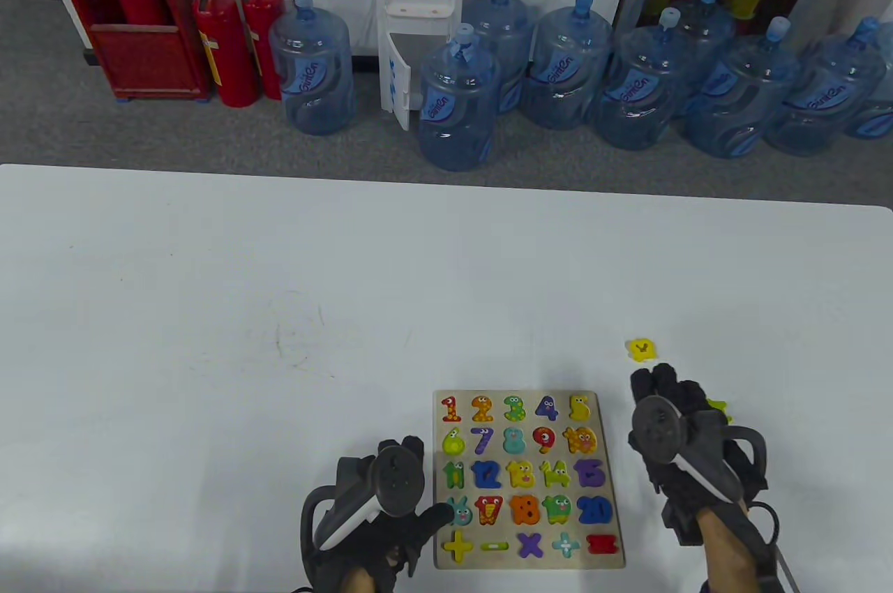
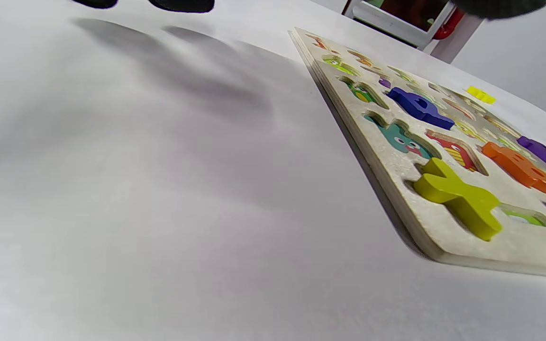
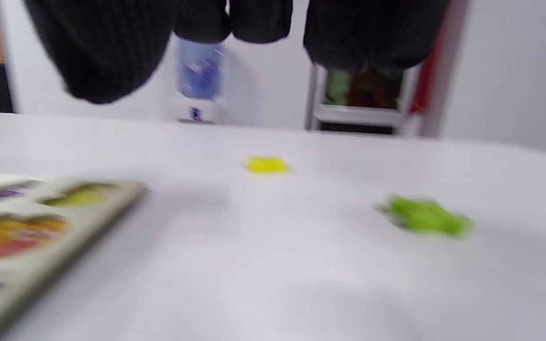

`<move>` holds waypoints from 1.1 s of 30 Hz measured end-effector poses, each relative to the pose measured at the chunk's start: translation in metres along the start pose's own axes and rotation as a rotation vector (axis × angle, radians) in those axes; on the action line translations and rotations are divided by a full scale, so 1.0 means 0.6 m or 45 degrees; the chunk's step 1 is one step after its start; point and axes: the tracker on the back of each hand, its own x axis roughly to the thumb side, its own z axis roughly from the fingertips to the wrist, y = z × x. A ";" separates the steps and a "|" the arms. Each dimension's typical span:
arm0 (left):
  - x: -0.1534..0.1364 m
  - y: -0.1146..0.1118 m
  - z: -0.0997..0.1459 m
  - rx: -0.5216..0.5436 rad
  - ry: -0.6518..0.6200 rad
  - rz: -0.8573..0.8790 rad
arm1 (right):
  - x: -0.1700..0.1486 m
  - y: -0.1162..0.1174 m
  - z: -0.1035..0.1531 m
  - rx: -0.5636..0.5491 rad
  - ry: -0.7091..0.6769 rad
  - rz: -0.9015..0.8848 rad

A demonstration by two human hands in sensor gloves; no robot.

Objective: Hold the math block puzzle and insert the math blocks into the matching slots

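Observation:
The wooden math puzzle board [image 1: 610, 474] lies near the table's front edge, its slots showing coloured numbers and signs. My left hand [image 1: 391, 481] rests at the board's left edge, one finger reaching onto it near the teal block [image 1: 460, 513]. My right hand [image 1: 663, 425] hovers to the right of the board, holding nothing. A yellow block [image 1: 641, 349] lies loose beyond the right hand. A green block [image 1: 718, 407] lies loose by that hand, mostly hidden; the blurred right wrist view shows it [image 3: 424, 217] apart from the fingers [image 3: 102, 52]. The left wrist view shows the board [image 2: 396, 161] with a raised yellow plus [image 2: 462, 198].
The white table [image 1: 279, 314] stretches wide to the left and back. Beyond its far edge stand water bottles [image 1: 457, 101], fire extinguishers [image 1: 223, 45] and a dispenser [image 1: 418, 7] on the floor.

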 end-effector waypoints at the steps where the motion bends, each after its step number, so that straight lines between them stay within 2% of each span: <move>1: 0.000 0.000 0.000 -0.004 0.001 -0.001 | -0.020 0.009 -0.009 0.050 0.074 -0.028; 9: 0.000 0.000 0.000 -0.008 0.009 -0.002 | -0.085 0.075 -0.046 0.257 0.346 -0.018; 15: 0.000 -0.001 0.000 -0.010 0.006 -0.003 | -0.099 0.103 -0.060 0.390 0.389 -0.034; 20: 0.000 0.000 0.000 -0.009 0.009 0.001 | -0.095 0.088 -0.051 0.266 0.371 -0.026; 26: 0.000 -0.001 0.000 -0.010 0.009 -0.002 | -0.083 0.080 -0.043 0.104 0.269 -0.039; 33: 0.001 -0.001 0.000 -0.006 0.001 -0.004 | -0.062 0.076 -0.023 0.168 0.089 -0.018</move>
